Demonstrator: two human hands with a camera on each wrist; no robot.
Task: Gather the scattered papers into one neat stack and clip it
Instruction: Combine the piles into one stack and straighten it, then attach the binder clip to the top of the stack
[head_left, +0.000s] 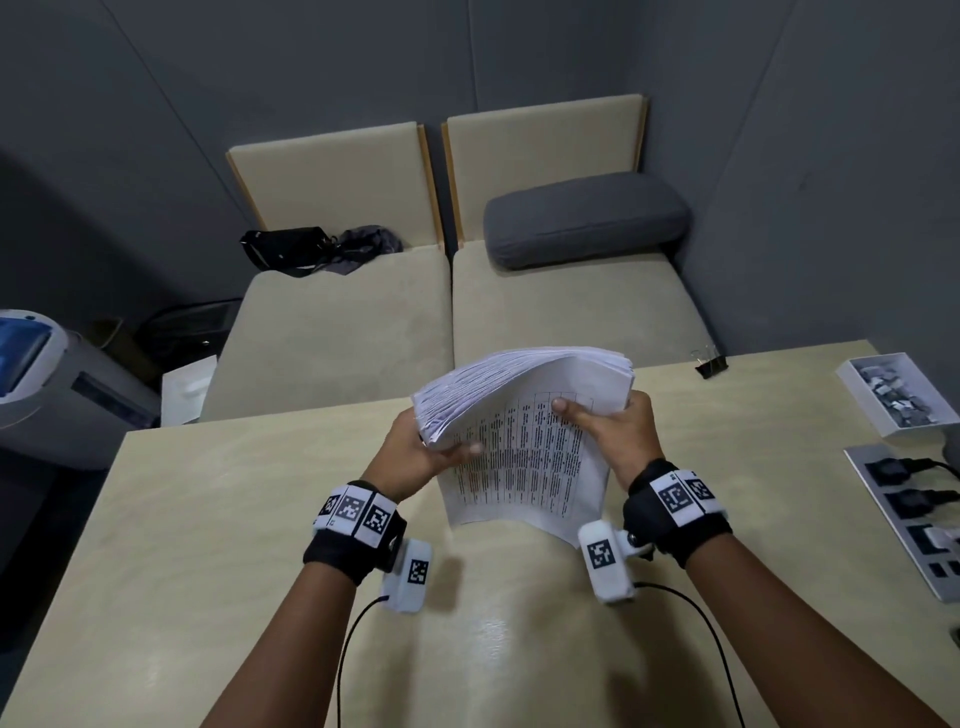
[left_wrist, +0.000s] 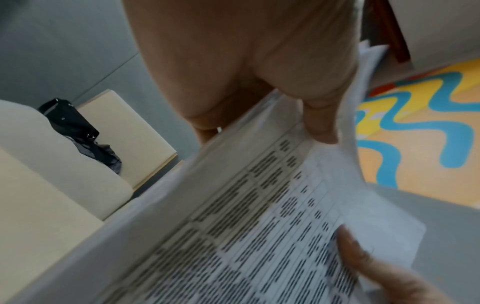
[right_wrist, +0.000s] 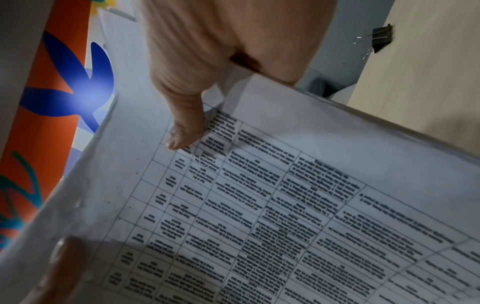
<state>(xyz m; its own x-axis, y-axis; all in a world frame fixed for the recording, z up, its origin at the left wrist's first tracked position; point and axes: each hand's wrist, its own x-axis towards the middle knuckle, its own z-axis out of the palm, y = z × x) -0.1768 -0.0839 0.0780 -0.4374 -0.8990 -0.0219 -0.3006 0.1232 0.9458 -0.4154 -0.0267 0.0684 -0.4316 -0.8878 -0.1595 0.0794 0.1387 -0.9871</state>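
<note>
A thick stack of printed papers (head_left: 524, 415) stands on its lower edge on the beige table (head_left: 208, 519), tilted and bowed at the top. My left hand (head_left: 431, 452) grips its left edge, thumb on the printed front sheet (left_wrist: 259, 226). On the right edge my right hand (head_left: 608, 421) holds the stack, thumb pressed on the table of text (right_wrist: 259, 205). A black binder clip (head_left: 710, 364) lies at the table's far edge, to the right of the stack; the right wrist view shows the clip (right_wrist: 380, 40) beyond my hand.
A white box of small clips (head_left: 898, 395) sits at the table's right, with a power strip (head_left: 914, 514) nearer me. Beyond the table are two beige seats (head_left: 332, 332), a grey cushion (head_left: 584, 221) and a black bag (head_left: 291, 249). A grey machine (head_left: 57, 379) stands at left.
</note>
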